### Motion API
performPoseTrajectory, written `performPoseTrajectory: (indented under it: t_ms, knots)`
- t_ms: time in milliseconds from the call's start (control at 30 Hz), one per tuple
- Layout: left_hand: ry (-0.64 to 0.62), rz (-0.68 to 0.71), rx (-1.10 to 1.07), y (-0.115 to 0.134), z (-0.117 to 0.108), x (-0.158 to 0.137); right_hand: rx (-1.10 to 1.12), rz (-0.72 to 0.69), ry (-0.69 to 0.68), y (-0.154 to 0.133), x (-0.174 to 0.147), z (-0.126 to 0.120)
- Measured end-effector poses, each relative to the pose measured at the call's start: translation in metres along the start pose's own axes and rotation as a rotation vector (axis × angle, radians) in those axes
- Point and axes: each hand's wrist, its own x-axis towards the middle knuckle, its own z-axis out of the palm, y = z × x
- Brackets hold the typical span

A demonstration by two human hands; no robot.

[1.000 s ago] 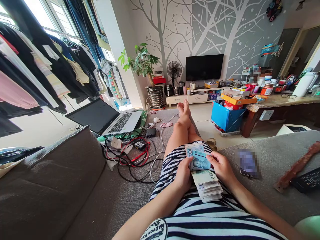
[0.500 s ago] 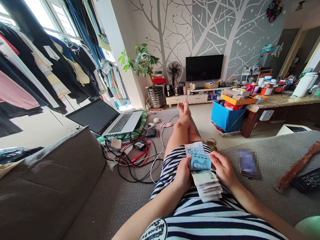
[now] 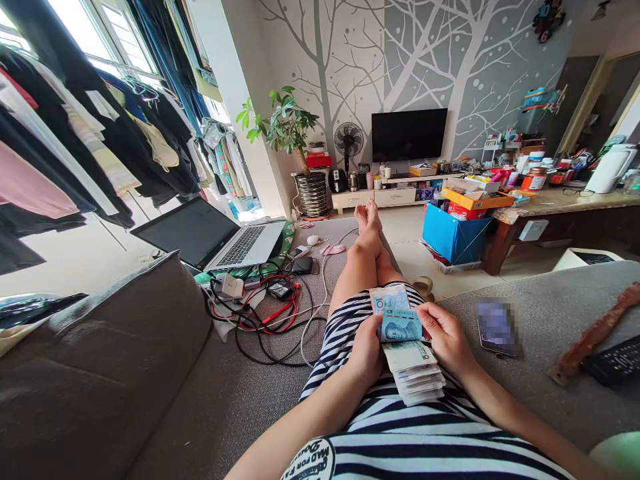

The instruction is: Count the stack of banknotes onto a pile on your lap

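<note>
My left hand [image 3: 369, 347] is closed on the left edge of a blue-green banknote [image 3: 401, 327], thumb on top. Pinched at the same note's right edge is my right hand [image 3: 447, 333], thumb against fingers. Just beyond, a pinkish-blue banknote [image 3: 389, 298] marked 10 lies on my striped lap. Nearer to me, a stack of folded banknotes [image 3: 413, 367] rests fanned on my lap, a pale green one on top. How many notes my fingers hold is hidden.
An open laptop [image 3: 243, 247] and tangled cables [image 3: 270, 310] lie on the sofa at left. A blurred phone [image 3: 496, 327], a brown stick-like object [image 3: 595, 333] and a black remote [image 3: 615, 361] are at right. A blue box [image 3: 454, 235] stands beside the cluttered table [image 3: 560, 208].
The blue-green note's near face has shifted slightly, its upper edge tilting lower between my hands. The right thumb has moved a little. The other notes look the same.
</note>
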Motion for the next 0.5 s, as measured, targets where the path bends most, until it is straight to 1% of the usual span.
performPoseTrajectory:
  t_ms: [200, 500]
  knots:
    - [0.018, -0.012, -0.012, -0.0001, 0.0004, -0.0009, 0.033, 0.012, -0.017, 0.0031, -0.0013, 0.0004]
    - [0.008, -0.021, -0.02, -0.0011, 0.0008, 0.0005, 0.046, 0.021, -0.05, 0.0079, -0.0027, -0.001]
